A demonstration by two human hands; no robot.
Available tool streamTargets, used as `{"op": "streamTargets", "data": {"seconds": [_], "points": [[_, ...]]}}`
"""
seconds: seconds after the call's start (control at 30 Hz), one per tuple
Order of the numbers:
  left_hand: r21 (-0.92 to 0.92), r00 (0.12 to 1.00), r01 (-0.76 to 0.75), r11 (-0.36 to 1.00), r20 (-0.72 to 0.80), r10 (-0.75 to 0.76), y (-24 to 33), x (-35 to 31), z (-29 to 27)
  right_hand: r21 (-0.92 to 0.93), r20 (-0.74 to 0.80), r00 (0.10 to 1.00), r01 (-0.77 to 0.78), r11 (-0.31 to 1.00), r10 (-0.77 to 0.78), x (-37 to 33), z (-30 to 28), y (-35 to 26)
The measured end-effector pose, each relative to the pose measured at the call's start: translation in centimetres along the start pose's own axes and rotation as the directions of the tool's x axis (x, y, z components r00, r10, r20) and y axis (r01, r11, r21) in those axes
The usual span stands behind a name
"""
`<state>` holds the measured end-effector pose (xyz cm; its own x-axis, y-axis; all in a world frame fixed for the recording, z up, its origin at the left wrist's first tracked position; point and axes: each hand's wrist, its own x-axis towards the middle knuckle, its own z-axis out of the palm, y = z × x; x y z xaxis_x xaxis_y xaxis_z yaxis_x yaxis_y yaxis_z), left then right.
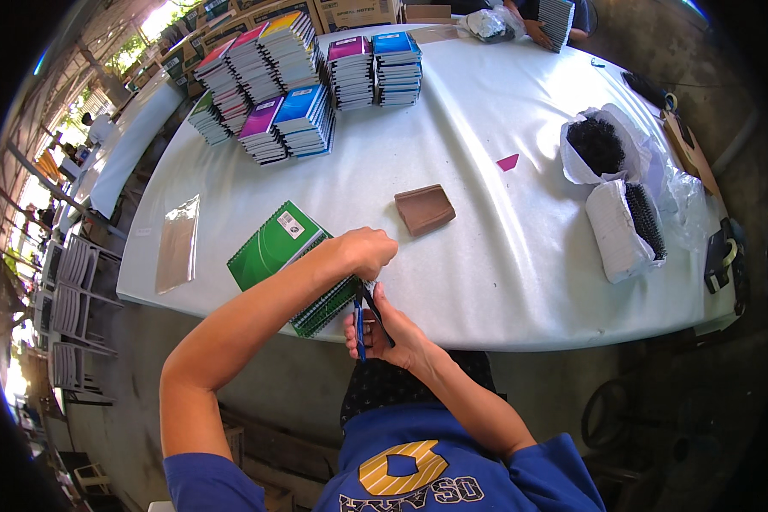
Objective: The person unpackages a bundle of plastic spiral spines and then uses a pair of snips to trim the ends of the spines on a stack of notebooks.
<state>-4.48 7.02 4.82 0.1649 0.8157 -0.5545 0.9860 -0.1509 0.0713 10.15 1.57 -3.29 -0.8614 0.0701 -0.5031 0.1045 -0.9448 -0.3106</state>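
Note:
My right hand (pixel 390 334) grips pliers (pixel 364 317) with blue and black handles at the table's near edge. The jaws point up toward my left hand (pixel 369 253), which is closed at the right side of the green spiral notebooks. What its fingers pinch is hidden beneath it. One green notebook (pixel 269 247) lies with its cover up, partly under my left forearm. Another green notebook (pixel 326 307), with a dark spiral along its edge, lies nearer me and is partly covered by the forearm. A folded brown piece (pixel 424 210) rests just beyond my left hand.
Stacks of coloured notebooks (pixel 305 111) stand at the far left. White-wrapped bundles of black coils (pixel 623 230) sit at the right. A clear sleeve (pixel 177 243) lies left and a pink scrap (pixel 508 162) farther off. Another person's hand (pixel 538 32) holds a notebook across the table.

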Motion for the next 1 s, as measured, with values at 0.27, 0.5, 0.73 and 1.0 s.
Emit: {"op": "streamTargets", "data": {"seconds": [0.27, 0.5, 0.73, 1.0], "points": [[0.033, 1.0, -0.011, 0.999, 0.001, 0.011, 0.1, -0.2, -0.2, 0.041, 0.005, 1.0, 0.003, 0.999, -0.003, -0.1, 0.1, -0.4], [0.039, 0.999, 0.015, 0.999, 0.031, -0.016, 0.6, -0.5, -0.7, 0.004, -0.004, 1.0, -0.005, 1.0, 0.005, -0.3, 0.3, -0.6], [0.078, 0.988, 0.065, 0.995, 0.134, -0.075, 1.0, -0.3, -1.1, 0.08, -0.001, 1.0, -0.019, 0.997, 0.019, 0.0, 0.8, -0.8], [0.053, 0.997, -0.014, 0.998, 0.07, 0.011, 1.9, -0.9, -0.3, 0.096, 0.101, 0.995, -0.035, 0.995, 0.026, -1.3, -1.2, 1.3]]}}
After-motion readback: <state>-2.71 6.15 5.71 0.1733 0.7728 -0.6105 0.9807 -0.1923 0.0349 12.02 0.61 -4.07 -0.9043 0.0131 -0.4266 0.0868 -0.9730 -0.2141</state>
